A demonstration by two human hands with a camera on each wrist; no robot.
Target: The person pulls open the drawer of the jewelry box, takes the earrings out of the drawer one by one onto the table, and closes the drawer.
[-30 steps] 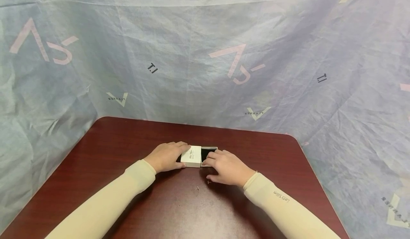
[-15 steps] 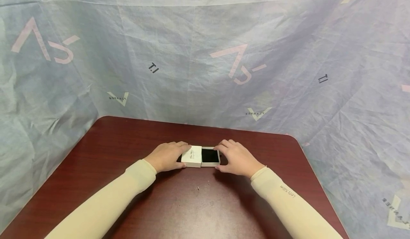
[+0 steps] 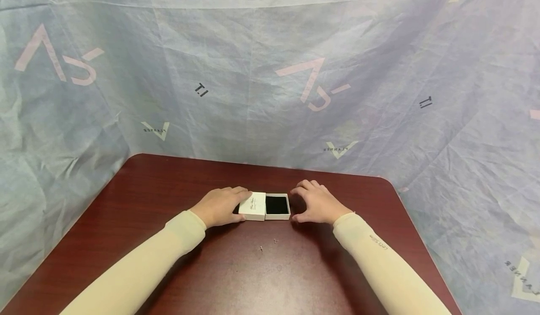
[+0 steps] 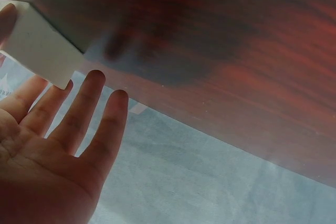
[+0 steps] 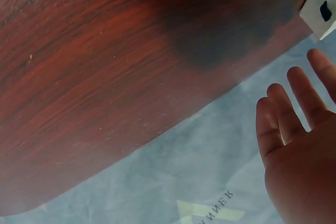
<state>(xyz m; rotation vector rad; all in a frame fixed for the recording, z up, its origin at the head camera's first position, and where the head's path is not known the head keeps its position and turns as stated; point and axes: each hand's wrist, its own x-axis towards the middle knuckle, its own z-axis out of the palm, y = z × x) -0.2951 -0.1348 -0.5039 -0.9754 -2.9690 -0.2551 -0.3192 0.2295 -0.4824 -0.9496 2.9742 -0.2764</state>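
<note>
A small white slide-out gift box lies near the middle of the table. Its printed sleeve (image 3: 252,206) is on the left, and its drawer (image 3: 278,217), with a black pad (image 3: 277,205) inside, is pulled out to the right. My left hand (image 3: 218,206) grips the sleeve's left end between thumb and fingers; the left wrist view shows the sleeve's white side (image 4: 44,43). My right hand (image 3: 319,203) is just right of the drawer, fingers loosely bent, holding nothing. A black ribbon tab (image 5: 325,11) shows on the drawer's end in the right wrist view.
Two tiny metallic-looking pieces, one (image 3: 261,248) left of the other (image 3: 275,241), lie on the table in front of the box; their kind is too small to tell. The dark red tabletop (image 3: 202,273) meets a grey printed cloth (image 3: 253,94) behind.
My right hand has moved off the drawer to the right, first uncovering the black pad, then coming away from the drawer's end. The left hand and box stay about where they were.
</note>
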